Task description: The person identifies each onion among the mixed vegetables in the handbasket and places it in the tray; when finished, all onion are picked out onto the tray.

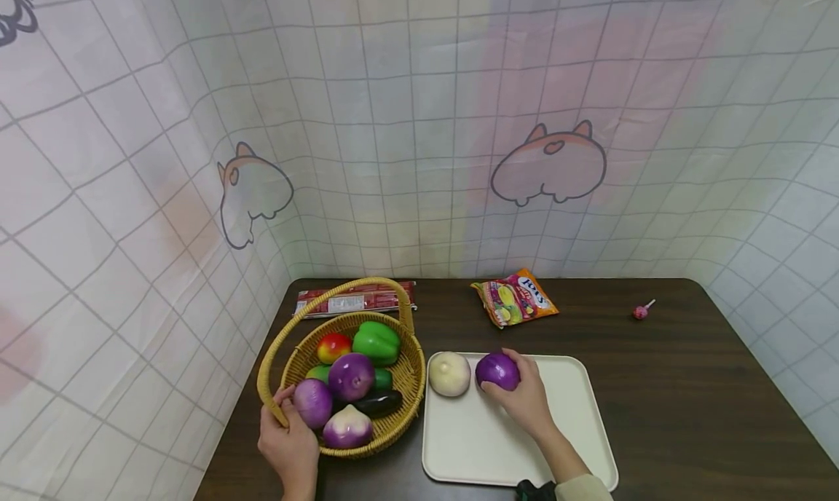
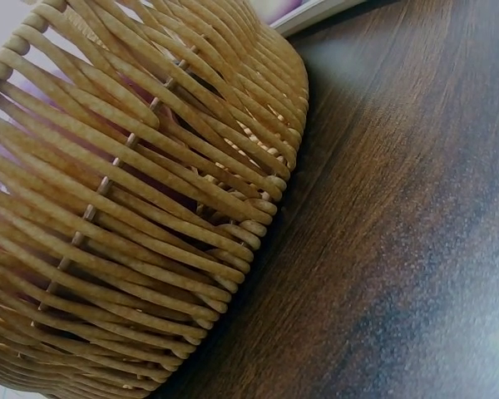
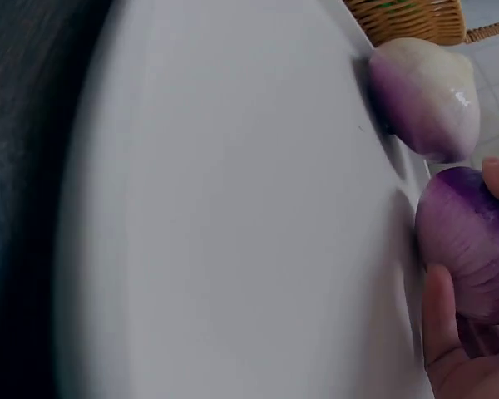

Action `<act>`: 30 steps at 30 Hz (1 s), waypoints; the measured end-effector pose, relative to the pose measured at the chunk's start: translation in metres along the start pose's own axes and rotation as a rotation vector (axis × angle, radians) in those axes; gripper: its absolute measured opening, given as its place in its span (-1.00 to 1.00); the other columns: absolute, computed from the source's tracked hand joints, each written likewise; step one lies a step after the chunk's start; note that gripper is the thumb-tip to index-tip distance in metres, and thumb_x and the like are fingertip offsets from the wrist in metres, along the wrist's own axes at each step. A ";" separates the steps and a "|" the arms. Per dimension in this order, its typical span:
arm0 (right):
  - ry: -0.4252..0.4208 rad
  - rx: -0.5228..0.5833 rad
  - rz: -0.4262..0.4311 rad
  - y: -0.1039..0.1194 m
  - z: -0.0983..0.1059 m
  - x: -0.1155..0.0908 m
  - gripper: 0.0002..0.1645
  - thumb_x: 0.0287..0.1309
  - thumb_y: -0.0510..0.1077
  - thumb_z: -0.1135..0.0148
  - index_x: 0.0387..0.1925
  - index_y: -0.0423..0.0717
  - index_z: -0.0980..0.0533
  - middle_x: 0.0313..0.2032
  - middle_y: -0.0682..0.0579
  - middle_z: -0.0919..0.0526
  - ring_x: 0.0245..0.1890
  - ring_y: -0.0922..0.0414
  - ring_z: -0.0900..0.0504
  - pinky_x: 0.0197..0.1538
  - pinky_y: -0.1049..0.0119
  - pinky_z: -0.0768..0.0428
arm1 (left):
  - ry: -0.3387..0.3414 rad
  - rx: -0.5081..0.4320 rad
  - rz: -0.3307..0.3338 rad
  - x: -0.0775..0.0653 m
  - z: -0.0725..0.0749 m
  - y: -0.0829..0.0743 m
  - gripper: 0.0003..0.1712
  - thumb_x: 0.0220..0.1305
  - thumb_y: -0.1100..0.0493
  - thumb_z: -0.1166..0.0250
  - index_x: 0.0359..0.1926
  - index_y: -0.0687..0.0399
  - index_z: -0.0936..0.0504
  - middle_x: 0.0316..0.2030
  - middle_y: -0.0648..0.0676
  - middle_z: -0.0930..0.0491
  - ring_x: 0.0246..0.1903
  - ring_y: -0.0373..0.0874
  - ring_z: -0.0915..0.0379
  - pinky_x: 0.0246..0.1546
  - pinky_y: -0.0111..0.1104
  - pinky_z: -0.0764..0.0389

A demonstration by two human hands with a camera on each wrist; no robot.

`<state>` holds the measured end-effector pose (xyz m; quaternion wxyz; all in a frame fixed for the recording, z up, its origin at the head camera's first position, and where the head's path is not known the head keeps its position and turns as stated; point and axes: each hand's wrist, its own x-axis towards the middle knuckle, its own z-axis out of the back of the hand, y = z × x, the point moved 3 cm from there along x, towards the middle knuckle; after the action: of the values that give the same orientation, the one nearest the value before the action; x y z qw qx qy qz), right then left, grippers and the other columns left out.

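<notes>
At the wicker basket's [image 1: 415,408] left side, my left hand [image 1: 288,439] grips the rim near the foot of the arched handle. Inside lie a green bell pepper [image 1: 376,343], a red-yellow fruit [image 1: 334,347], an eggplant [image 1: 381,403], several purple round vegetables and a purple-white turnip [image 1: 348,427]. My right hand [image 1: 526,399] holds a purple onion [image 1: 498,371] between thumb and fingers at the far side of the white tray [image 1: 485,443]. Left of that onion, another white-topped turnip [image 1: 449,374] sits in the tray's far left corner; its purple underside shows in the right wrist view [image 3: 424,100].
Behind the basket lies a red package [image 1: 380,298]. A bright candy bag [image 1: 515,298] is beyond the tray, and a small lollipop [image 1: 641,312] lies at the back right of the dark wooden table [image 1: 695,399]. A patterned cloth [image 1: 419,159] hangs behind the table.
</notes>
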<state>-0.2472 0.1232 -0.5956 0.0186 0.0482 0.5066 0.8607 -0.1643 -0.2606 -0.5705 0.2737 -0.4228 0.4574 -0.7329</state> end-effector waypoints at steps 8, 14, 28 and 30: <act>-0.008 -0.015 -0.026 -0.004 0.003 -0.003 -0.01 -0.05 0.02 -0.53 0.37 -0.12 -0.27 0.26 -0.28 -0.37 0.16 -0.20 -0.45 0.15 -0.13 -0.43 | -0.005 0.002 0.003 0.000 0.001 0.000 -0.75 0.46 0.16 -0.10 -0.12 0.18 -0.67 -0.11 0.10 -0.71 0.08 0.03 -0.52 0.11 -0.21 -0.45; -0.057 -0.032 -0.005 -0.001 0.009 -0.009 0.05 -0.07 0.04 -0.54 0.39 -0.16 -0.23 0.22 -0.21 -0.37 -0.04 -0.06 -0.46 0.00 0.09 -0.40 | -0.004 -0.006 -0.002 0.000 0.001 -0.003 -0.74 0.46 0.14 -0.09 -0.12 0.18 -0.67 -0.12 0.08 -0.72 0.08 0.02 -0.52 0.11 -0.27 -0.45; -0.182 0.150 0.374 0.099 -0.043 -0.037 -0.47 -0.11 -0.36 -0.45 -0.01 -0.10 -0.56 -0.02 -0.01 -0.53 -0.25 0.00 -0.49 -0.30 0.26 -0.59 | -0.010 -0.012 -0.001 0.000 0.001 -0.002 -0.77 0.46 0.19 -0.10 -0.09 0.18 -0.66 -0.13 0.06 -0.72 0.03 -0.04 -0.53 -0.04 -0.67 -0.34; -0.107 0.182 0.407 0.110 -0.059 -0.042 -0.47 -0.07 -0.36 -0.43 0.01 -0.08 -0.55 -0.01 0.02 -0.52 -0.27 0.07 -0.48 -0.31 0.27 -0.61 | -0.005 -0.012 0.000 -0.001 0.000 -0.001 -0.77 0.45 0.20 -0.10 -0.09 0.18 -0.66 -0.13 0.06 -0.72 0.02 -0.03 -0.54 -0.06 -0.71 -0.32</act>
<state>-0.2092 0.0146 -0.5309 -0.1327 0.1965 0.5604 0.7935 -0.1636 -0.2591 -0.5698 0.2722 -0.4261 0.4611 -0.7292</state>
